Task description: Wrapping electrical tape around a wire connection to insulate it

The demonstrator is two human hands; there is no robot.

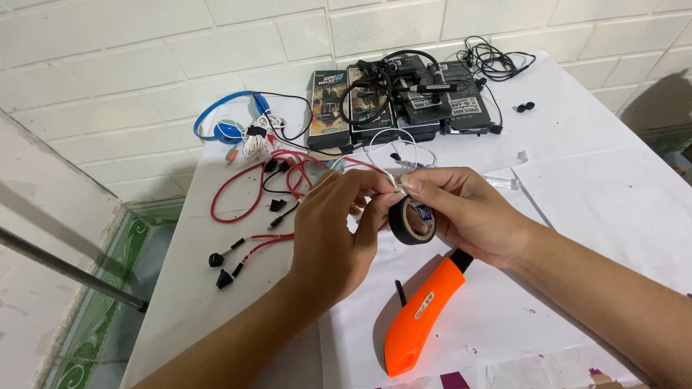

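My left hand point(333, 230) and my right hand point(461, 209) meet over the white table point(598, 187). Both pinch a thin white wire point(395, 179) between their fingertips. A roll of black electrical tape point(412, 220) hangs under my right hand's fingers, against the wire. The white wire loops away toward the back. An orange utility knife point(418, 320) lies on the table just below my hands, its black tip under my right wrist.
Red earphone cables point(249, 187) with black earbuds point(220, 268) lie to the left. Blue headphones point(227, 119) and several dark boxes point(389, 101) with black cables sit by the brick wall. Two small black ear tips point(525, 107) lie at the back right. The table's left edge drops to a tiled floor.
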